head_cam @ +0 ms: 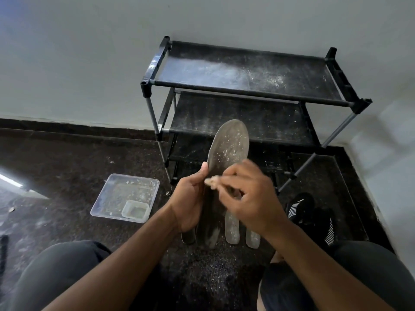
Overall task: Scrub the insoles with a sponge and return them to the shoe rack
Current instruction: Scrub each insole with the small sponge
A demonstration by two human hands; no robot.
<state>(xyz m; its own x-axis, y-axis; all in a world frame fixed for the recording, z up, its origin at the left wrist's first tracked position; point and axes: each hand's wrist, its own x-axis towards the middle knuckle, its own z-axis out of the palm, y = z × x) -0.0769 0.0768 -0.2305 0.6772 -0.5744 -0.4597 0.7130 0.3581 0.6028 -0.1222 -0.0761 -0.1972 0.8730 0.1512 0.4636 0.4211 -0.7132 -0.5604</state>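
STEP: scrubbing under way | LEFT: insole [228,147] is gripped upright by left hand [190,198], thumb on its edge | RIGHT: sponge [211,181] is pinched against the insole's middle by right hand [249,196] | DONE: toe judged unscrubbed, white specks seen | LEFT: other insoles [232,227] lie on floor below; rack [247,90] holds none yet

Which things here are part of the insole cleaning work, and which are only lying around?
Part of the job:
held insole
sponge
left hand
right hand
insoles on the floor
shoe rack

Lying about:
clear tray
black shoe
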